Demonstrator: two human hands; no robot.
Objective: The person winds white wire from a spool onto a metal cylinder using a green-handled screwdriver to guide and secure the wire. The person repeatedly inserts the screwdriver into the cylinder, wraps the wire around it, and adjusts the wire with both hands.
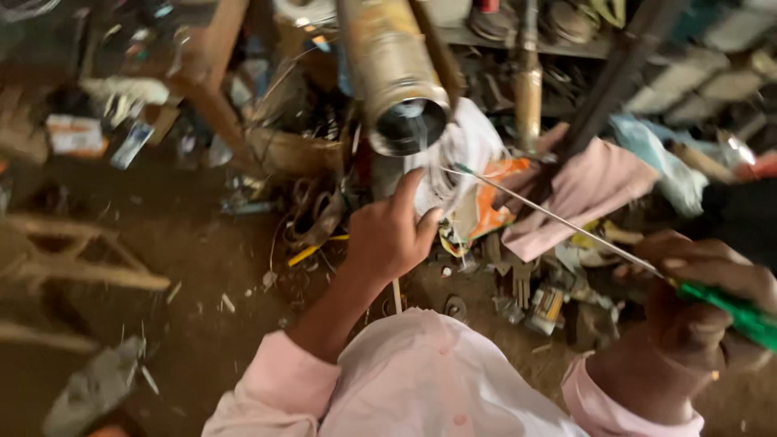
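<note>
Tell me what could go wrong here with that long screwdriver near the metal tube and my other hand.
The thin shaft of the green-handled screwdriver ends close to the left hand, which grips white material below the open metal tube; a slip could jab the fingers. The right hand holds the handle far from the tip, so aim may waver. The picture is blurred and the floor is thick with scrap parts, so anything dropped could be hard to find.
</note>
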